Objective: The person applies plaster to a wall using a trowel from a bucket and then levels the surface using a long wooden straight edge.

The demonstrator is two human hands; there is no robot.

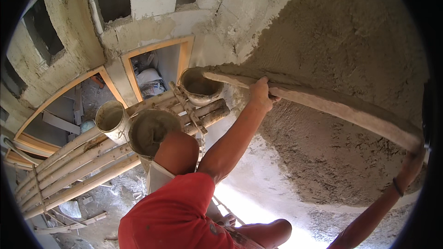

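Left hand (261,93): our fingers wrap the straightedge (323,103) near its left end.
Right hand (410,166): clasps its far end.
Straightedge: lies across wet plaster (341,41); we judge it long, stiff, mortar-slick, best held at both ends.

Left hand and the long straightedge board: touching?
Touching. The head view shows the left hand with its grip closed over the long straightedge board laid against the wet plaster wall.

Red shirt (173,214), dark wristband (398,187)
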